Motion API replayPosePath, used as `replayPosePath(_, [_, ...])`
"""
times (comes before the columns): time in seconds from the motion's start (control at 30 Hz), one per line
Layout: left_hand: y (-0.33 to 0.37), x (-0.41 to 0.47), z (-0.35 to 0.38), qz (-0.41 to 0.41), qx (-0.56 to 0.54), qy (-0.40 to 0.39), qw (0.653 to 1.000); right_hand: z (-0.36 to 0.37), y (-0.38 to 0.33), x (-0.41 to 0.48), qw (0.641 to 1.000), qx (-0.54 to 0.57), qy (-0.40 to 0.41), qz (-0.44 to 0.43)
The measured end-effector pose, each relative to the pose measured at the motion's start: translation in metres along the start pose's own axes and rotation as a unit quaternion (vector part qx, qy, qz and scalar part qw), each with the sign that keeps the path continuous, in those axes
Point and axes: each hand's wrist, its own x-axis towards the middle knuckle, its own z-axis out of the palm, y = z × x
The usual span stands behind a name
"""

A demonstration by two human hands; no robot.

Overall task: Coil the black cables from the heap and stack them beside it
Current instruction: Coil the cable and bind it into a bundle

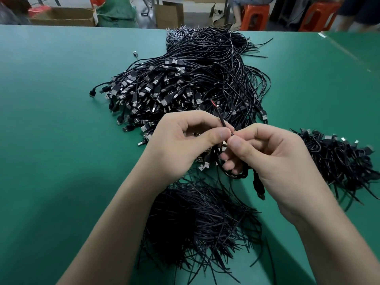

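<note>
A big heap of black USB cables point(185, 83) lies on the green table point(51, 120), plugs toward me. Above its near edge, my left hand point(185, 140) pinches the stripped end of one black cable point(223, 123), whose red wire tip sticks up. My right hand point(273, 157) pinches the same cable right beside it, and its lower fingers hold the coiled loops, with the USB plug point(259, 188) hanging below. A stack of coiled cables point(337, 163) sits to the right of my hands.
A pile of thin black ties point(201, 219) lies between my forearms near the front edge. A small loose plug point(135, 53) sits left of the heap. Cardboard boxes point(63, 17) and orange stools point(255, 16) stand beyond the table's far edge.
</note>
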Motion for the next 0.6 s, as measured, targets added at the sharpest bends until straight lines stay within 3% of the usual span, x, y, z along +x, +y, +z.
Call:
replayPosePath(0.1, [-0.001, 0.001, 0.0, -0.028, -0.009, 0.056, 0.998, -0.011, 0.003, 0.002, 0.994, -0.103, 0.02, -0.023])
replayPosePath(0.23, [-0.001, 0.003, 0.0, -0.126, -0.197, 0.105, 0.967, -0.034, 0.005, 0.008, 0.997, -0.072, 0.03, -0.009])
replayPosePath(0.37, [0.0, 0.006, 0.015, -0.189, -0.354, 0.094, 0.911, -0.035, 0.01, 0.007, 0.985, -0.14, -0.08, -0.064])
replayPosePath(0.43, [0.0, 0.005, 0.024, -0.21, -0.378, 0.085, 0.897, -0.027, 0.013, 0.006, 0.974, -0.178, -0.101, -0.097])
replayPosePath(0.6, [0.001, 0.004, 0.044, -0.268, -0.391, 0.09, 0.876, -0.009, 0.017, 0.006, 0.958, -0.208, -0.036, -0.194])
